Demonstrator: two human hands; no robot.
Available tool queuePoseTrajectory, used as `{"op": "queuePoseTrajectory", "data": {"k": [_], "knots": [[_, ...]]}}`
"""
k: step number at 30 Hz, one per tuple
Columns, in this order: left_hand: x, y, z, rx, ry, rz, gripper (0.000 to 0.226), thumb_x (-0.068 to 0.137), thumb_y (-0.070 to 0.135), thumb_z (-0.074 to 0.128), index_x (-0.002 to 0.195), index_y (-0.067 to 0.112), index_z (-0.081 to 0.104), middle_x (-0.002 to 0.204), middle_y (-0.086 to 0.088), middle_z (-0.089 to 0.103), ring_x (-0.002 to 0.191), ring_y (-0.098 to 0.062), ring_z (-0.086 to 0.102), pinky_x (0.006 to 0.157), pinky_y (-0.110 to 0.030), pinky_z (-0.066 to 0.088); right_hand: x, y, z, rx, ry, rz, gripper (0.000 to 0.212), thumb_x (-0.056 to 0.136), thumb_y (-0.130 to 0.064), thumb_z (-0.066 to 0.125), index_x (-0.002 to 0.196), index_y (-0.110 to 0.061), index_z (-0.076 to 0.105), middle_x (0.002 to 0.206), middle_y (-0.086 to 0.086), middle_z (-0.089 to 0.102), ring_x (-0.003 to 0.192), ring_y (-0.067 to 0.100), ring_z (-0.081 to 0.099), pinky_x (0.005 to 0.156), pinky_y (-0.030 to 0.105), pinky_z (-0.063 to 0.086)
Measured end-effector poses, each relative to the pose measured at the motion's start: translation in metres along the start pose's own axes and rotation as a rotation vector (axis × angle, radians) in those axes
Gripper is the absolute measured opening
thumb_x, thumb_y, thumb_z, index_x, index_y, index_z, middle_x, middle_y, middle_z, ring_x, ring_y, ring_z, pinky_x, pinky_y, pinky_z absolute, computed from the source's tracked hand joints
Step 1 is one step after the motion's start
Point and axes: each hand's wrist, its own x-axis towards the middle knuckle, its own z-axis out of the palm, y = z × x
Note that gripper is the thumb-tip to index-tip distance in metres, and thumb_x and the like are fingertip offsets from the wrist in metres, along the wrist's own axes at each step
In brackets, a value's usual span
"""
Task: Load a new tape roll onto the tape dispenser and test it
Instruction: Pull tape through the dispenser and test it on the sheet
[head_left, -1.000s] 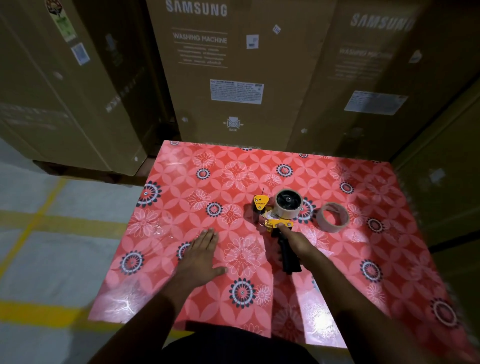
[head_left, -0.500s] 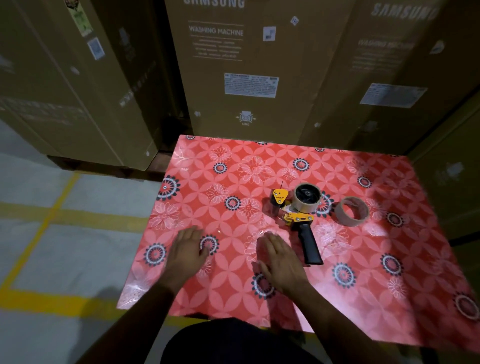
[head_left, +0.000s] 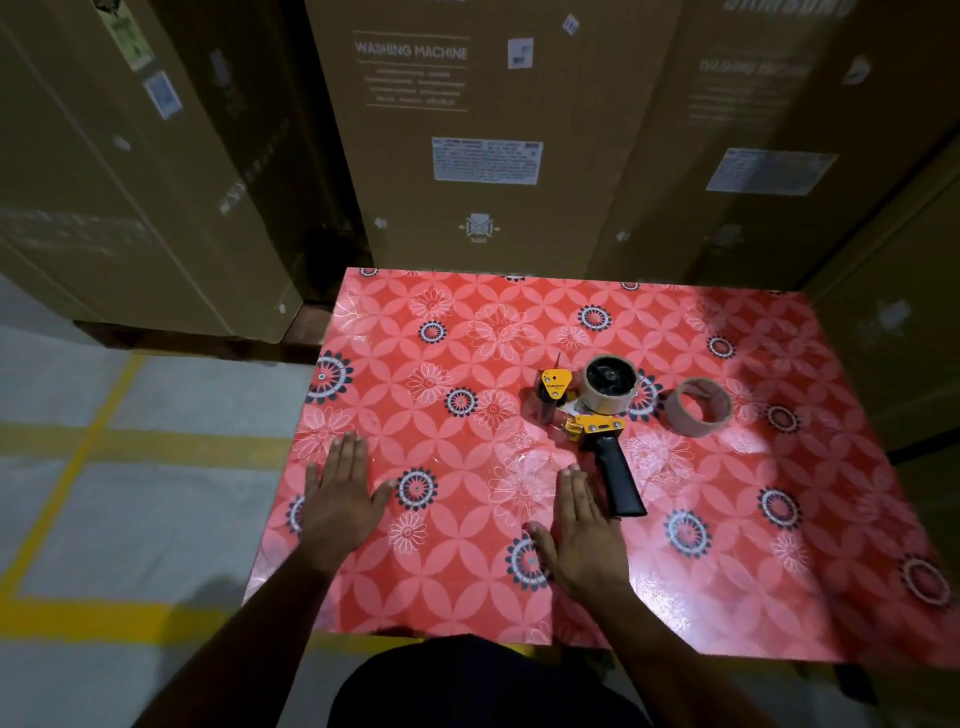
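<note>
Now both hands, left (head_left: 340, 499) and right (head_left: 584, 530), flat, fingers spread, empty, seemingly just beside dispenser (head_left: 597, 415)

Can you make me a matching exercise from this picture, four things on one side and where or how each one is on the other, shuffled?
Things:
1. tape dispenser
2. loose cardboard ring
3. left hand
4. right hand

Places or states:
A. flat on the tablecloth, just left of the black handle's end
B. standing to the right of the dispenser
C. lying on its side with a roll mounted
D. flat on the cloth near its left edge

Pairs: 1-C, 2-B, 3-D, 4-A
</note>
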Motion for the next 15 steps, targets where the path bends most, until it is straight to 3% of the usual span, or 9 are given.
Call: {"op": "queuePoseTrajectory", "data": {"k": [2, 4, 6, 9, 12, 15], "knots": [[-0.001, 0.003, -0.001, 0.024, 0.011, -0.002, 0.091, 0.089, 0.071, -0.003, 0.158, 0.011, -0.003, 0.166, -0.011, -0.005, 0.154, -0.027, -0.005, 0.120, -0.051, -0.004, 0.001, -0.008, -0.006, -0.005, -0.028, 0.053, 0.094, 0.091, -0.073, -0.003, 0.160, -0.010, -0.005, 0.169, 0.010, -0.002, 0.156, 0.022, 0.013, 0.115, 0.046, 0.035], [-0.003, 0.010, -0.003, 0.085, 0.037, -0.001, 0.088, 0.091, 0.064, -0.004, 0.158, 0.006, 0.004, 0.166, -0.014, 0.001, 0.154, -0.029, -0.002, 0.122, -0.053, -0.002, 0.008, -0.019, -0.011, -0.012, -0.060, 0.092, 0.103, 0.088, -0.073, -0.013, 0.159, -0.003, 0.011, 0.167, 0.018, 0.014, 0.154, 0.032, 0.022, 0.115, 0.052, 0.037], [-0.008, 0.025, -0.005, 0.125, 0.026, 0.043, 0.083, 0.095, 0.059, -0.001, 0.157, 0.005, 0.008, 0.166, -0.016, 0.004, 0.154, -0.031, -0.001, 0.123, -0.053, 0.000, 0.017, -0.031, -0.010, -0.073, -0.022, -0.030, 0.097, 0.094, -0.071, -0.006, 0.157, -0.002, 0.021, 0.163, 0.022, 0.021, 0.152, 0.039, 0.023, 0.119, 0.059, 0.028], [-0.017, 0.067, -0.003, 0.078, -0.029, 0.218, 0.073, 0.101, 0.054, 0.011, 0.158, 0.010, -0.002, 0.166, -0.012, -0.007, 0.153, -0.028, -0.009, 0.125, -0.049, 0.000, 0.026, -0.051, -0.006, -0.111, -0.101, -0.271, 0.085, 0.096, -0.066, 0.001, 0.160, -0.011, -0.003, 0.168, 0.012, -0.004, 0.156, 0.029, -0.006, 0.126, 0.050, -0.002], [-0.027, 0.113, 0.003, 0.019, -0.084, 0.441, 0.067, 0.105, 0.037, 0.030, 0.159, 0.017, -0.005, 0.168, -0.003, -0.006, 0.154, -0.018, -0.011, 0.126, -0.044, 0.006, 0.031, -0.056, -0.002, -0.083, -0.094, -0.341, 0.087, 0.093, -0.067, -0.005, 0.160, -0.012, -0.001, 0.170, 0.008, -0.002, 0.157, 0.024, -0.008, 0.126, 0.047, -0.004], [-0.025, 0.108, 0.006, 0.028, -0.087, 0.491, 0.063, 0.106, 0.045, 0.023, 0.158, 0.024, -0.005, 0.167, 0.004, -0.005, 0.153, -0.014, -0.010, 0.126, -0.044, 0.005, 0.030, -0.039, -0.001, -0.087, -0.086, -0.335, 0.078, 0.100, -0.063, 0.008, 0.161, -0.015, -0.002, 0.170, 0.006, -0.002, 0.157, 0.022, -0.005, 0.127, 0.042, 0.000]]}}
